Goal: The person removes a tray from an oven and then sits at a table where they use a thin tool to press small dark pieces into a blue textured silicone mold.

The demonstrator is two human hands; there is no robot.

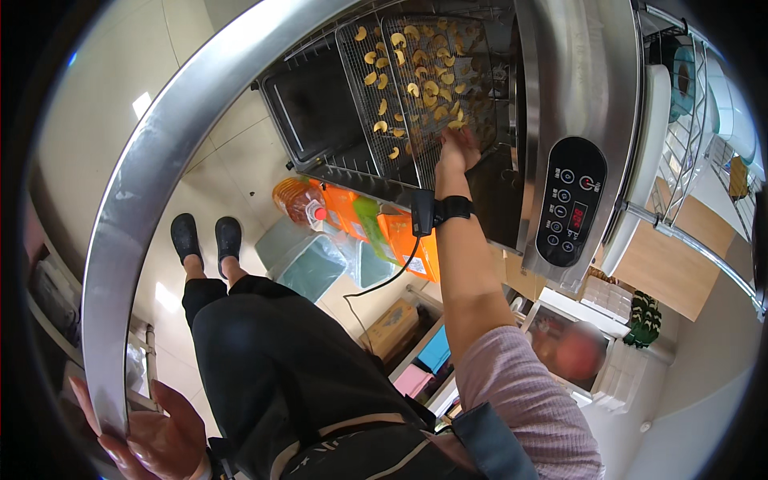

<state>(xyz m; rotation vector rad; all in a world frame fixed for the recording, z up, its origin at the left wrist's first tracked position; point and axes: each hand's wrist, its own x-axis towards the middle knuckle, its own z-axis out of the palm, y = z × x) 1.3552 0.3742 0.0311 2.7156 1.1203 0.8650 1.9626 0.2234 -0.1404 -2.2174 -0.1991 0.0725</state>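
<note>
At the lower left my left hand (164, 436) is wrapped round a broad, shiny steel edge (172, 120), which arcs across the view and looks like the machine's door. My right hand (458, 150) reaches into a steel food dehydrator (548, 48). Its fingers are drawn together over the wire racks, with a thin yellow slice (456, 125) at the fingertips; my own hand partly hides the grip. Curved yellow slices, perhaps of fruit, lie scattered over a front wire rack (364, 104) and a rack (412, 152) overlapping it.
A dark flat tray (312, 108) sits at the machine's left side. The control panel (570, 202) glows red at right. Below are a large oil bottle (300, 202), orange boxes (340, 210) and a pale green bin (312, 268). A cable (384, 282) hangs from my right wrist. Wire shelving (692, 144) stands far right.
</note>
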